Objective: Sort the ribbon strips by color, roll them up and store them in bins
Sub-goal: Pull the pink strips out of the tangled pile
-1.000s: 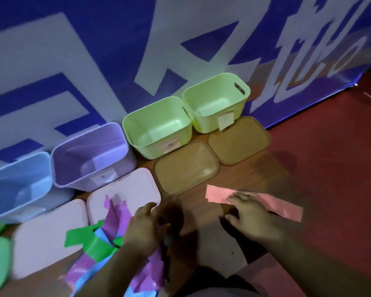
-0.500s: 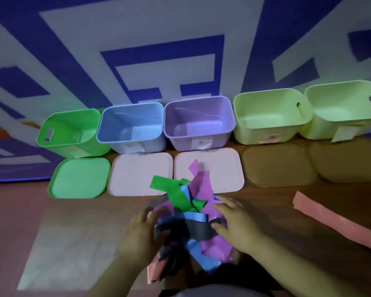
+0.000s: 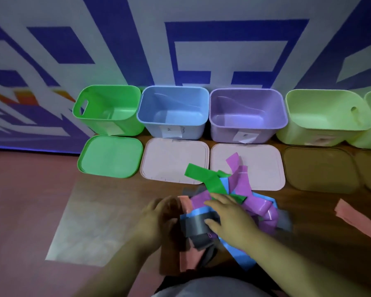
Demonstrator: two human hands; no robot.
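A brown floor [image 3: 41, 200] meets a blue and white wall [image 3: 137, 50]. The right hand [image 3: 229, 219] lies on top of the pile [image 3: 242, 196] of strips. The left hand [image 3: 156, 219] is at the pile's left edge. The pile is a mixed heap, with green, purple, blue, grey and pink strips lying over each other. One pink strip [image 3: 356, 217] lies alone, well to the right of the pile. Behind the pile the lids [image 3: 169, 161] lie flat on the floor. Behind those stand the bins [image 3: 174, 112], all open. I see no rolls in any bin.

So I think the job has hardly begun. One strip is out. Nearly all the sorting is left, and all the rolling and storing too.

The right hand is spread wide, palm down, fingers almost straight. It presses the heap and grips nothing I can see. The left hand is blurry. Its fingers bend toward the pile, but I cannot tell if they hold anything.
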